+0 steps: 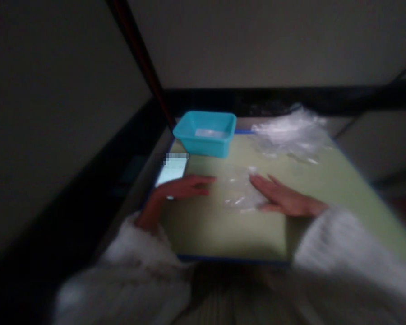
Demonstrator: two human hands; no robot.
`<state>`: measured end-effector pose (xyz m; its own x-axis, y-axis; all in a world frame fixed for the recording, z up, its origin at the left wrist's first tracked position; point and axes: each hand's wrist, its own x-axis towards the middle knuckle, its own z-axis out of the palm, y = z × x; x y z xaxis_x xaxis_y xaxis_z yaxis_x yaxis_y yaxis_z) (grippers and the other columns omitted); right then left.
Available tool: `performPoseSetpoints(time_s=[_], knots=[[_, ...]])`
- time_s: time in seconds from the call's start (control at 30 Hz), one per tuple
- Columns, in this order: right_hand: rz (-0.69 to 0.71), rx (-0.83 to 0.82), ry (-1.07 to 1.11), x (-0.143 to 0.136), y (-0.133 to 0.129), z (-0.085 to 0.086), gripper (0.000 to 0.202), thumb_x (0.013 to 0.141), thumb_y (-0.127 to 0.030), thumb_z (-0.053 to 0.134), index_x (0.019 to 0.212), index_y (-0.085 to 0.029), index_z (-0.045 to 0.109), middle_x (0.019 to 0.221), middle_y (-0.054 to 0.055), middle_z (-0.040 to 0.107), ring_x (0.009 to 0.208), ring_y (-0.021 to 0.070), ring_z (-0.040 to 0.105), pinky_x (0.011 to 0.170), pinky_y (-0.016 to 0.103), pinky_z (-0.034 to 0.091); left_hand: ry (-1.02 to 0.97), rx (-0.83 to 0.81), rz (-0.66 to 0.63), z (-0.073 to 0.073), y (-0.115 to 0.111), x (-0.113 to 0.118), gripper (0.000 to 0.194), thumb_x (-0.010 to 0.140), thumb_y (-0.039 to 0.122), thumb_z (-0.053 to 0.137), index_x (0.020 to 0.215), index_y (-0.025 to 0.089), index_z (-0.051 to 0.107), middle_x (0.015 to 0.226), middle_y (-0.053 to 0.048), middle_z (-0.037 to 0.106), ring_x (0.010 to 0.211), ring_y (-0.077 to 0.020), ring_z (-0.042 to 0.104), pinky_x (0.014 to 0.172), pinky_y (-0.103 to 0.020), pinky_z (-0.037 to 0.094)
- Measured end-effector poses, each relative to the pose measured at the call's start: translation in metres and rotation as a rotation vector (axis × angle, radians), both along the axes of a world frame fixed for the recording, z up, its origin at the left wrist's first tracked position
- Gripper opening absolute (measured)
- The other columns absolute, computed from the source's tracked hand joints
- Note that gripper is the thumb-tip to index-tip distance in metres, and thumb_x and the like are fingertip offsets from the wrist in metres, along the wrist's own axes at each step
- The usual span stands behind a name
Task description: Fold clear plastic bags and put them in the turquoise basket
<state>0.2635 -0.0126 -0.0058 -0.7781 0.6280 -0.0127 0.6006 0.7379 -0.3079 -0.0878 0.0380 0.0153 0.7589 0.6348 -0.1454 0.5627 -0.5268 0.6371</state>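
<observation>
A clear plastic bag [238, 192] lies flat near the middle of the yellowish table [230, 237]. My right hand [284, 196] rests with its fingers stretched out on the bag's right edge. To the left of the bag, apart from it, is my left hand [186, 186], fingers extended and holding nothing. Just behind the left wrist lies a phone [173, 169] with a lit screen. Blur hides the finer details of the bag and fingers.
A turquoise plastic basin [205, 146] stands at the back left, with a pale flat item [209, 133] inside. Crumpled clear plastic bags [291, 133] are heaped at the back right. A blue edge [233, 259] borders the table, and walls rise behind and to the left.
</observation>
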Motion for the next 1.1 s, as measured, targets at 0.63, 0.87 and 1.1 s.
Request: performPoseSetpoints(time_s=[0.63, 0.87, 1.1], knots=[[0.145, -0.163, 0.115, -0.005, -0.010, 0.034, 0.028, 0.093, -0.033, 0.046, 0.077, -0.021, 0.065, 0.080, 0.003, 0.064, 0.080, 0.0172, 0.059, 0.075, 0.033, 0.044, -0.459, -0.244, 0.258, -0.035, -0.011, 0.061, 0.035, 0.084, 0.041, 0.053, 0.099, 0.013, 0.069, 0.100, -0.007, 0.071, 0.099, -0.0219, 0.064, 0.093, -0.037, 0.046], [0.155, 0.100, 0.001, -0.008, -0.020, 0.030, 0.027, 0.093, -0.017, 0.044, 0.078, -0.019, 0.066, 0.086, 0.005, 0.066, 0.086, 0.0193, 0.059, 0.081, 0.037, 0.044, -0.469, -0.260, 0.262, -0.037, -0.010, 0.061, 0.034, 0.082, 0.040, 0.055, 0.098, 0.014, 0.070, 0.098, -0.006, 0.072, 0.100, -0.0219, 0.063, 0.094, -0.036, 0.045], [0.134, 0.289, 0.016, -0.007, -0.025, 0.026, 0.021, 0.088, -0.010, 0.049, 0.084, -0.020, 0.067, 0.090, 0.005, 0.067, 0.089, 0.0203, 0.061, 0.083, 0.037, 0.045, -0.489, -0.283, 0.263, -0.040, -0.009, 0.060, 0.033, 0.083, 0.040, 0.056, 0.099, 0.015, 0.069, 0.100, -0.007, 0.071, 0.101, -0.0218, 0.063, 0.093, -0.035, 0.045]])
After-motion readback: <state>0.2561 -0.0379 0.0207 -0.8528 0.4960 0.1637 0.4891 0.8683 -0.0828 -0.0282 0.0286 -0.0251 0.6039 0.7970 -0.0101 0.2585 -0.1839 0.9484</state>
